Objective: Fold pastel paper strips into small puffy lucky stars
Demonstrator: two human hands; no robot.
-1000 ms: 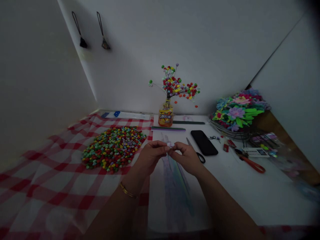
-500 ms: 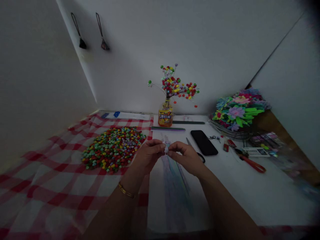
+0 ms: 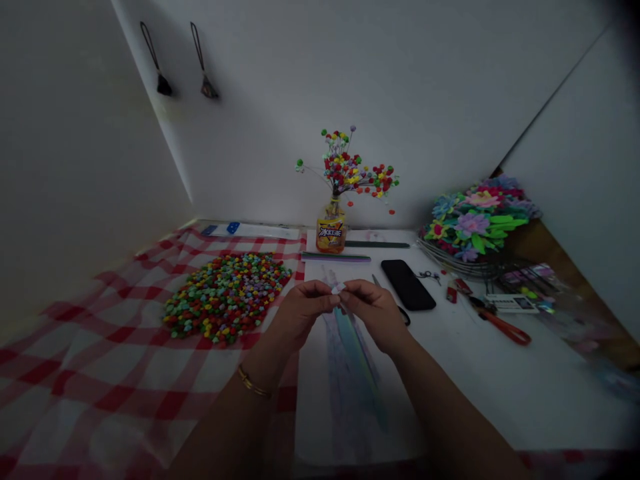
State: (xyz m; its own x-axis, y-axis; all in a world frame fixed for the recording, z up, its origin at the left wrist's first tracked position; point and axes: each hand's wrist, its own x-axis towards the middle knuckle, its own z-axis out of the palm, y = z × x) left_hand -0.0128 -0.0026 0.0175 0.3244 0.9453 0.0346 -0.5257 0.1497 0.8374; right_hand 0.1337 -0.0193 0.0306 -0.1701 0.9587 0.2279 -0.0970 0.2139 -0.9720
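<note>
My left hand [image 3: 304, 312] and my right hand [image 3: 376, 313] meet above the white board, thumbs and index fingers pinched. Between them is a small pale folded paper strip [image 3: 338, 288], touched by the fingertips of both; its exact shape is partly covered. Beneath the hands lie long paper strips [image 3: 357, 367] in pale purple, blue and green. To the left, a broad pile of small folded paper stars [image 3: 227, 297] in many colours rests on the checked cloth. Scissors [image 3: 404, 316], partly hidden by my right hand, lie just beyond it.
A bottle [image 3: 331, 233] holding stems with colourful tips stands at the back. A black phone [image 3: 409, 285] lies right of my hands. Farther right are an orange-handled tool [image 3: 507, 329] and a bunch of fuzzy flowers [image 3: 473, 223]. The red-and-white checked cloth [image 3: 120, 393] covers the left side.
Both hands have shifted slightly and turned, with the fingertips now closer together. The pale paper strip between them has tilted and sits a little higher.
</note>
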